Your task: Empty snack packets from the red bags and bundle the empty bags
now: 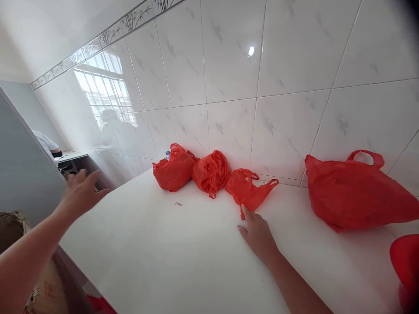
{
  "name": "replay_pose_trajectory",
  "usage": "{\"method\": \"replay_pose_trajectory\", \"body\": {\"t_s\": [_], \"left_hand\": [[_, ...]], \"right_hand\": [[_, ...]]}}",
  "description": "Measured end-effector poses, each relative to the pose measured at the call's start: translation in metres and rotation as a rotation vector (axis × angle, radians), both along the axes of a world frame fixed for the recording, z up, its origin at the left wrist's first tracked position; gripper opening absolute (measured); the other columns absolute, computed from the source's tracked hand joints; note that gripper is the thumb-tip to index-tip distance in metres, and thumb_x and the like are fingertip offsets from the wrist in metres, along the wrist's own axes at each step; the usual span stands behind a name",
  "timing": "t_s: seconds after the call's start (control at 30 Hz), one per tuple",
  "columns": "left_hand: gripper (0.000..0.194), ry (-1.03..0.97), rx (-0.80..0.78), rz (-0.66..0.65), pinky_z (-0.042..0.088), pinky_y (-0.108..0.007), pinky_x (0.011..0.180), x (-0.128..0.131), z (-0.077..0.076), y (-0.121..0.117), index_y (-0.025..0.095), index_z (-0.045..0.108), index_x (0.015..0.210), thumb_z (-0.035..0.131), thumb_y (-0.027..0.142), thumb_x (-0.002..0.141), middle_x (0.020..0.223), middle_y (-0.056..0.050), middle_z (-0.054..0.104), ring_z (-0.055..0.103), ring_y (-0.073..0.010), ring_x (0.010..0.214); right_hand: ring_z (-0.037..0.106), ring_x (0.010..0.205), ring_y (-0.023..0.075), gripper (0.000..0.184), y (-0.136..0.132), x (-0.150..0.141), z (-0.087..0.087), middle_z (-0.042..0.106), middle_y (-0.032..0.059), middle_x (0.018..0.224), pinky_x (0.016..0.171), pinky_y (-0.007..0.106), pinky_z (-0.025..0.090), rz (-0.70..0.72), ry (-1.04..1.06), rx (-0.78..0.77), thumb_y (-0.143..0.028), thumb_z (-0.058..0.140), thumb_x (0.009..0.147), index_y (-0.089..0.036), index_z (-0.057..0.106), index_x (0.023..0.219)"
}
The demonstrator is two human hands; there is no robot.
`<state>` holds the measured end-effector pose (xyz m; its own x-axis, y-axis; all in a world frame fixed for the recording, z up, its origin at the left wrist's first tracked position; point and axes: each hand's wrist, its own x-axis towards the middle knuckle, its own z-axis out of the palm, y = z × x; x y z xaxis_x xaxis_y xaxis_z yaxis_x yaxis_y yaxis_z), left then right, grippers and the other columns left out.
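Note:
My right hand (258,233) reaches over the white tabletop, fingers extended and thumb apart, its fingertips at the near edge of a small red plastic bag (248,189). Whether it touches the bag I cannot tell. Left of that bag sit a bundled red plastic bag (212,172) and a fuller red plastic bag (175,170), both close to the wall. My left hand (80,194) is raised beyond the table's left edge with its fingers spread and nothing in it.
A large red bag (356,192) stands against the tiled wall at right, near a red object (407,261). On the white table (157,253) lies a tiny scrap (178,203). A torn cardboard box (49,283) is at lower left; a person's sleeve (46,141) shows past the grey partition (26,152).

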<state>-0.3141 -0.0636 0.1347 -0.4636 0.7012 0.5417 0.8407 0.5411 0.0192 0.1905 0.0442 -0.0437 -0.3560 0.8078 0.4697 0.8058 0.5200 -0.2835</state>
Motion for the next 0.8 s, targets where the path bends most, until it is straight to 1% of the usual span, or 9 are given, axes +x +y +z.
{"method": "replay_pose_trajectory", "body": {"t_s": [0.1, 0.17, 0.23, 0.33, 0.4, 0.47, 0.57, 0.7, 0.8], "left_hand": [[0.065, 0.037, 0.025, -0.184, 0.026, -0.049, 0.105, 0.047, -0.008, 0.044, 0.023, 0.028, 0.136, 0.057, 0.035, 0.079, 0.151, -0.009, 0.018, 0.014, -0.0345, 0.138], [0.066, -0.038, 0.044, -0.401, 0.027, -0.045, 0.108, 0.094, -0.019, 0.064, 0.021, 0.032, 0.135, 0.06, 0.032, 0.077, 0.149, -0.012, 0.022, 0.02, -0.0319, 0.137], [0.061, -0.172, 0.02, -0.628, 0.029, -0.04, 0.108, 0.148, -0.034, 0.079, 0.022, 0.038, 0.133, 0.06, 0.031, 0.076, 0.147, -0.01, 0.029, 0.026, -0.0286, 0.135], [0.051, -0.377, 0.009, -0.9, 0.036, -0.035, 0.105, 0.231, -0.061, 0.096, 0.025, 0.046, 0.128, 0.057, 0.033, 0.078, 0.14, -0.007, 0.04, 0.04, -0.0233, 0.128], [0.048, -0.45, 0.042, -1.023, 0.036, -0.035, 0.105, 0.278, -0.078, 0.104, 0.027, 0.048, 0.126, 0.056, 0.031, 0.079, 0.135, -0.006, 0.046, 0.042, -0.0224, 0.125], [0.05, -0.497, 0.044, -1.025, 0.036, -0.038, 0.104, 0.311, -0.093, 0.111, 0.027, 0.05, 0.124, 0.06, 0.033, 0.076, 0.134, -0.006, 0.047, 0.042, -0.025, 0.124], [0.064, -0.583, 0.012, -0.906, 0.037, -0.042, 0.101, 0.332, -0.117, 0.12, 0.026, 0.047, 0.126, 0.069, 0.04, 0.067, 0.136, -0.01, 0.044, 0.039, -0.0297, 0.125], [0.082, -0.662, -0.049, -0.768, 0.031, -0.044, 0.103, 0.327, -0.149, 0.125, 0.026, 0.039, 0.131, 0.075, 0.039, 0.058, 0.145, -0.012, 0.032, 0.026, -0.0322, 0.134], [0.081, -0.694, -0.048, -0.722, 0.03, -0.044, 0.102, 0.318, -0.162, 0.126, 0.022, 0.037, 0.132, 0.073, 0.034, 0.06, 0.135, -0.014, 0.044, 0.035, -0.0319, 0.128]], "right_hand": [[0.053, 0.084, 0.0221, 0.041, -0.003, 0.002, 0.003, 0.059, 0.0071, 0.091, 0.073, 0.034, 0.043, -0.031, -0.031, 0.013, -0.026, 0.047, 0.085, -0.018, 0.048, 0.125], [0.052, 0.08, 0.0212, 0.026, -0.009, 0.003, 0.006, 0.058, 0.0061, 0.085, 0.069, 0.033, 0.042, -0.04, -0.072, 0.015, -0.023, 0.045, 0.086, -0.019, 0.059, 0.107], [0.051, 0.078, 0.0206, 0.02, -0.02, 0.005, 0.009, 0.057, 0.0053, 0.081, 0.068, 0.032, 0.041, -0.043, -0.102, 0.022, -0.021, 0.044, 0.086, -0.02, 0.062, 0.095], [0.051, 0.078, 0.0207, 0.022, -0.044, 0.005, 0.01, 0.057, 0.0053, 0.082, 0.069, 0.033, 0.041, -0.028, -0.119, 0.047, -0.017, 0.045, 0.085, -0.02, 0.063, 0.098], [0.051, 0.078, 0.0204, 0.028, -0.063, 0.005, 0.009, 0.057, 0.0053, 0.083, 0.069, 0.033, 0.041, -0.008, -0.122, 0.05, -0.013, 0.043, 0.085, -0.021, 0.062, 0.103], [0.051, 0.077, 0.0195, 0.032, -0.08, 0.005, 0.007, 0.057, 0.0044, 0.082, 0.069, 0.032, 0.041, 0.01, -0.11, 0.027, -0.01, 0.042, 0.085, -0.024, 0.063, 0.104], [0.051, 0.075, 0.0182, 0.035, -0.093, 0.01, 0.005, 0.056, 0.0029, 0.08, 0.069, 0.031, 0.041, 0.011, -0.065, -0.02, -0.007, 0.041, 0.083, -0.026, 0.063, 0.103], [0.052, 0.078, 0.0191, 0.041, -0.081, 0.03, 0.009, 0.058, 0.0033, 0.082, 0.07, 0.031, 0.041, -0.096, -0.034, -0.081, 0.0, 0.041, 0.075, -0.025, 0.065, 0.096], [0.053, 0.08, 0.0201, 0.045, -0.061, 0.049, 0.01, 0.058, 0.0046, 0.082, 0.069, 0.032, 0.041, -0.199, -0.052, -0.108, 0.001, 0.038, 0.074, -0.023, 0.065, 0.099]]}}
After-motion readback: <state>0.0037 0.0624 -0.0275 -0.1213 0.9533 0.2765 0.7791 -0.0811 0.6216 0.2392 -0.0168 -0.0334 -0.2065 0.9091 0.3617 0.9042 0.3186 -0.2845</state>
